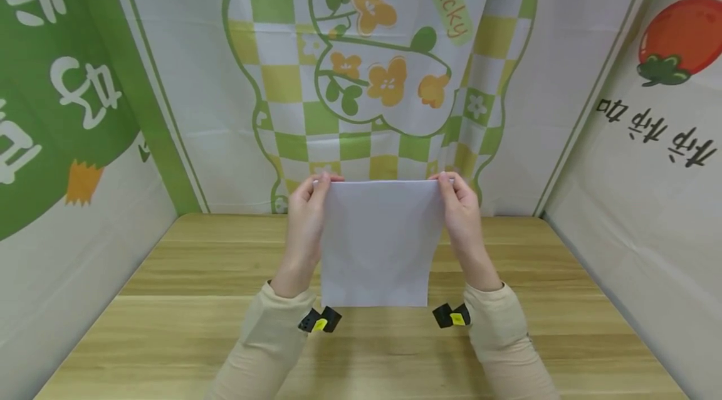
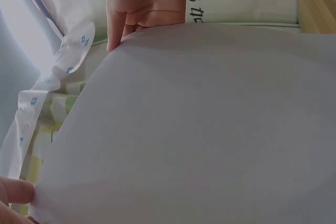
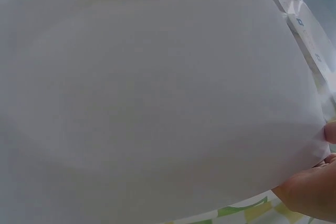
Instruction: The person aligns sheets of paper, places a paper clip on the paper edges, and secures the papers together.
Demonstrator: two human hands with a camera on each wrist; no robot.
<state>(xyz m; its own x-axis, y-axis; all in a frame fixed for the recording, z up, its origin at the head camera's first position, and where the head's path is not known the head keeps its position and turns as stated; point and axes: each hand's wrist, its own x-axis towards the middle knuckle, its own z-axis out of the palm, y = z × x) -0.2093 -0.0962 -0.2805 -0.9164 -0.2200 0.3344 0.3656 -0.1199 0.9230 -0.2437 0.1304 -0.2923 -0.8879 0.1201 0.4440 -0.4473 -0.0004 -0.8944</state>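
A blank white sheet of paper (image 1: 379, 243) hangs from both hands above the wooden table, its face toward the head camera. My left hand (image 1: 306, 215) pinches the upper left corner between thumb and fingers. At the upper right corner my right hand (image 1: 464, 215) grips it the same way. The top edge runs nearly straight between them. In the left wrist view the paper (image 2: 199, 129) fills most of the picture, with the right hand (image 2: 149, 1) at its far corner. The right wrist view shows the paper (image 3: 157, 98) and the right hand (image 3: 310, 192) at its edge.
Beneath the paper lies a wooden table (image 1: 197, 325). A checked, flowered curtain (image 1: 383, 74) hangs behind it. Printed cloth walls stand at the left (image 1: 84, 105) and right (image 1: 648, 199). A small black camera (image 1: 320, 320) sits on each wrist.
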